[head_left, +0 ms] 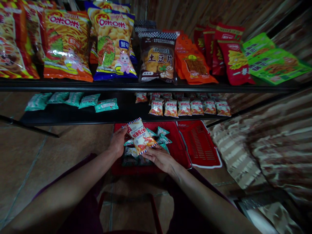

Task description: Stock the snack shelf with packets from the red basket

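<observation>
Between my two hands is a white and orange snack bag [140, 136] with red lettering, tilted above a red basket [176, 152]. My left hand [118, 142] grips its upper left edge. The fingers of my right hand [161, 158] hold its lower right corner. Several green snack packets [163, 139] lie in the basket under the bag, along with some whitish packets [130, 152] partly covered by it. On the lower shelf [131, 113] just beyond stand rows of matching white and orange bags [170, 108] at the right.
Green packets [89, 101] lie in a row at the lower shelf's left. Large snack bags [115, 45] line the upper shelf [112, 85], above my hands. A second red basket [200, 144] with a white rim sits at the right, near a corrugated wall [273, 139].
</observation>
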The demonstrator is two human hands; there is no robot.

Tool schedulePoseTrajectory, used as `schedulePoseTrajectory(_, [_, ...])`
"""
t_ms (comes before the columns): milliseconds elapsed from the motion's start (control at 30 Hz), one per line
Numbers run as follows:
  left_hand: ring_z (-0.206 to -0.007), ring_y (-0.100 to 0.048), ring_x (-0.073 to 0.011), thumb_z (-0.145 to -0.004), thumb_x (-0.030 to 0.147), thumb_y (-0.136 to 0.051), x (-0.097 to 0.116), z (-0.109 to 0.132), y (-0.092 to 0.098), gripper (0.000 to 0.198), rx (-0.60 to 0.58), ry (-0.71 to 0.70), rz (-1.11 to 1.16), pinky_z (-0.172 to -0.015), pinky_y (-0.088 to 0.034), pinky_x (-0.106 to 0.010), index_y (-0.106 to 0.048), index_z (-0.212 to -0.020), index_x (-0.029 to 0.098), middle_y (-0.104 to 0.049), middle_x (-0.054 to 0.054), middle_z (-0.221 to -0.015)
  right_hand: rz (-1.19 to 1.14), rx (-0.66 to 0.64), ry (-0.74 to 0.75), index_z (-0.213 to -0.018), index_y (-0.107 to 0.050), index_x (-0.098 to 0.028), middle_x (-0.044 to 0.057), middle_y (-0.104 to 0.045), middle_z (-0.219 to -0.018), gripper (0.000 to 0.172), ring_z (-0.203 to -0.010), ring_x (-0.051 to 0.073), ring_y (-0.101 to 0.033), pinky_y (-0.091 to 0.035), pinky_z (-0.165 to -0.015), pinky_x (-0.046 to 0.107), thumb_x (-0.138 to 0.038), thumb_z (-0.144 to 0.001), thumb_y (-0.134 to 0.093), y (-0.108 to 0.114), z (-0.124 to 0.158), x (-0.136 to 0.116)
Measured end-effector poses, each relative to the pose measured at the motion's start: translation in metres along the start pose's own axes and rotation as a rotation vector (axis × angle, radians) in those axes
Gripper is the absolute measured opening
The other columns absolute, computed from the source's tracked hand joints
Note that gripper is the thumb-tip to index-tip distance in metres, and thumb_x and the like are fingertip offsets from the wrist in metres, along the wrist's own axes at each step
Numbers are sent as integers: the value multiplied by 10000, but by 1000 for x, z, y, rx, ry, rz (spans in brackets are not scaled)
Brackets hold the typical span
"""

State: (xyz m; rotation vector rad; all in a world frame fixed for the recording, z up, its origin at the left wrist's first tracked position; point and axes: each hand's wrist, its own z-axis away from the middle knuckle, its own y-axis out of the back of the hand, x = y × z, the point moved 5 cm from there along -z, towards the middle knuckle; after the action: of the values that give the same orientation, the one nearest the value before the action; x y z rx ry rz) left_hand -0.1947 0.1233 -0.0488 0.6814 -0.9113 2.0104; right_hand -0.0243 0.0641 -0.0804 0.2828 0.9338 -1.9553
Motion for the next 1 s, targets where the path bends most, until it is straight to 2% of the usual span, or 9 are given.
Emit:
schedulePoseTrajectory(167, [-613,-600,-125,-722,237,-681,0,-4,2,98,12,25,27,-592,-467,-254,-639,-734,149,-674,-11,-708,-16,11,-13,-699,-642,-138,39,-731,-714,281,-648,171,-700,-599,-654,315,-128,-523,-862,-8,7,-3])
schedulePoseTrajectory(333, [-598,-589,-119,-668,253,-743,8,-7,0,159,-28,-31,31,-597,-471,-247,-641,-702,136,-656,-5,-667,-48,-46,-22,-700,-631,-126,64,-733,-726,277,-663,187,-705,-593,-695,349,-114,-538,-856,-11,8,-4])
schedulePoseTrajectory(500, [-653,-607,-120,-737,220,-689,5,-8,-2,89,-25,18,51,-646,-478,-246,-650,-745,140,-676,-24,-740,-59,-54,-24,-726,-640,-120,57,-735,-724,270,-665,180,-706,-593,-708,345,-123,-559,-852,-8,7,0])
schedulePoseTrajectory(567, [-704,-619,-129,-754,283,-692,1,-6,-3,145,-65,48,53,-677,-483,-252,-652,-793,149,-684,-40,-790,-72,-33,-26,-761,-659,-113,62,-740,-751,275,-698,180,-710,-591,-732,340,-134,-566,-851,-5,7,1])
schedulePoseTrajectory(667, [-736,-623,-156,-715,433,-724,-10,2,-8,306,-202,154,10,-677,-491,-279,-653,-855,170,-681,-55,-825,-101,-18,6,-776,-670,-120,51,-743,-773,266,-710,167,-709,-585,-768,336,-142,-577,-847,-2,4,-1])
schedulePoseTrajectory(733, [-750,-627,-168,-671,463,-753,-17,11,-12,363,-291,213,-35,-670,-495,-289,-651,-877,182,-682,-56,-850,-109,-19,27,-782,-674,-126,46,-743,-786,259,-715,163,-708,-581,-786,339,-148,-586,-842,-2,3,-2])
schedulePoseTrajectory(800, [-798,-636,-173,-634,438,-788,-21,20,-17,391,-350,204,-66,-706,-500,-293,-644,-893,183,-690,-57,-909,-105,-14,35,-779,-673,-133,41,-741,-786,259,-717,164,-706,-579,-790,345,-152,-584,-843,-2,2,-1])
schedulePoseTrajectory(900, [-848,-651,-179,-595,409,-819,-22,27,-24,445,-383,139,-76,-760,-502,-295,-627,-922,176,-697,-65,-978,-86,-2,38,-764,-667,-133,36,-736,-767,272,-683,160,-701,-583,-772,347,-159,-567,-852,-4,2,1])
schedulePoseTrajectory(1000, [-823,-663,-182,-589,385,-825,-25,27,-25,470,-350,111,-65,-749,-511,-300,-612,-952,175,-703,-71,-971,-82,12,46,-742,-664,-128,33,-732,-741,270,-648,151,-693,-589,-735,327,-156,-554,-856,-7,4,2])
